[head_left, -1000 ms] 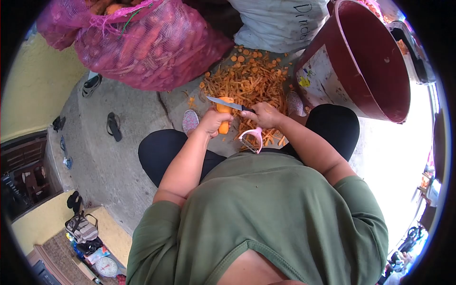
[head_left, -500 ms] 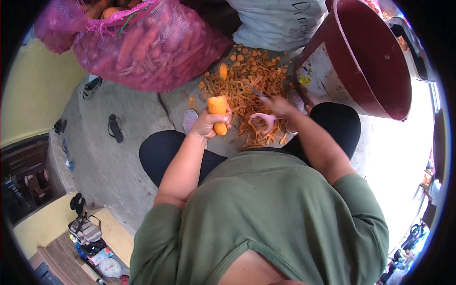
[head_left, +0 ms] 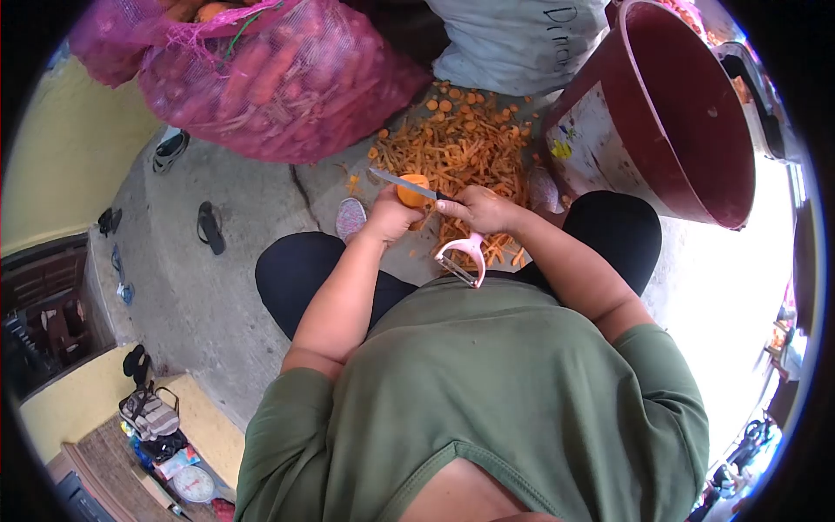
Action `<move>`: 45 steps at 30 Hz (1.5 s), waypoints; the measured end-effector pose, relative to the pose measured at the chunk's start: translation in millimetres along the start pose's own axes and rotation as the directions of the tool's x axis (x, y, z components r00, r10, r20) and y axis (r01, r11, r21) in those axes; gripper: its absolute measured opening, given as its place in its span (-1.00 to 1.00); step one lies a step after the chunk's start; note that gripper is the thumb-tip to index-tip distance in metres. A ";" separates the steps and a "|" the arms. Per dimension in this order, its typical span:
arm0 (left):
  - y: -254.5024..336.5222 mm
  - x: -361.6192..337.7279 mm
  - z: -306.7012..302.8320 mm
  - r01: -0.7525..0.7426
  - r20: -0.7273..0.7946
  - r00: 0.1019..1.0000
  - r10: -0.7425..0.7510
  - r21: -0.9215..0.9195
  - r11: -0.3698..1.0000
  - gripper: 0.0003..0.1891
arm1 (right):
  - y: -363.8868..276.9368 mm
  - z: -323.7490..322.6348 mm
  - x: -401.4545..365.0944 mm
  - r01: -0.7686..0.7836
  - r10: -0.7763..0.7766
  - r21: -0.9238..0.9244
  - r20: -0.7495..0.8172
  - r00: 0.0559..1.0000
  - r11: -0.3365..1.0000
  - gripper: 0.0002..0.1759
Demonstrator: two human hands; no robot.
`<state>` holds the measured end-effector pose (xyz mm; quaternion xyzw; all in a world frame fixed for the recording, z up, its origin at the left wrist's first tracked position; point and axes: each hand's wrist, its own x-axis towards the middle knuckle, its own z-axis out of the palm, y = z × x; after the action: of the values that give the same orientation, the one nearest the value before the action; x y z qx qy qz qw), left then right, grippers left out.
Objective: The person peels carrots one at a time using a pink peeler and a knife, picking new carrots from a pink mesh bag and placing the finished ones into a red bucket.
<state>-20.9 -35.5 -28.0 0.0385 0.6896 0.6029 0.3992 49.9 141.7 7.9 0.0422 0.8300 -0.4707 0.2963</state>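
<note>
My left hand (head_left: 391, 216) is closed around a peeled carrot (head_left: 412, 192), its cut end facing up. A knife (head_left: 402, 179) lies across that end, its handle gripped by my right hand (head_left: 477, 210). The same hand also holds a pink Y-shaped peeler (head_left: 468, 254), which sticks out below the palm toward my lap. On the ground beyond and under my hands spreads a heap of carrot peelings (head_left: 457, 143), with round carrot slices (head_left: 445, 105) mostly along its far side.
A pink mesh sack of carrots (head_left: 270, 87) stands at the far left, and a white sack (head_left: 513, 43) at the back. To the right a dark red bucket (head_left: 600, 130) leans. Slippers (head_left: 210, 228) lie on the concrete floor (head_left: 235, 304) to the left.
The knife has come from over the peelings onto the carrot's end. My left hand has tilted the carrot, and the peeler has swung nearer my lap. A loose orange piece above the carrot is gone.
</note>
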 end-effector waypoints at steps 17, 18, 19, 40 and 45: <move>-2.9 -0.8 -17.3 -0.062 0.195 0.975 0.106 -0.221 0.973 -0.60 | 70.5 -16.1 14.7 -0.367 0.358 -0.023 -0.165 0.919 0.930 -0.22; 0.7 -0.3 -22.5 -0.059 0.219 0.970 0.108 -0.219 0.974 -0.60 | 112.3 -21.8 27.0 -0.331 0.331 0.020 -0.110 0.937 0.943 -0.15; 1.0 -3.2 -25.0 -0.050 0.241 0.965 0.105 -0.224 0.973 -0.59 | 105.2 -19.1 26.1 -0.314 0.313 0.022 -0.178 0.933 0.949 -0.16; 40.9 -7.7 -4.4 0.126 0.347 0.938 -0.008 -0.321 0.939 -0.70 | 84.2 -15.7 30.4 -0.280 0.381 0.355 -0.258 0.888 0.892 -0.08; 161.2 12.9 74.0 -0.080 0.452 0.838 0.305 -0.451 0.889 -0.61 | 95.9 -1.3 33.2 -0.306 0.354 0.219 -0.228 0.907 0.926 -0.07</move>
<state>-54.6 74.2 107.9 0.1823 0.4074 0.7408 0.5020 55.5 188.9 -81.8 0.2711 0.7971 -0.4761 0.2538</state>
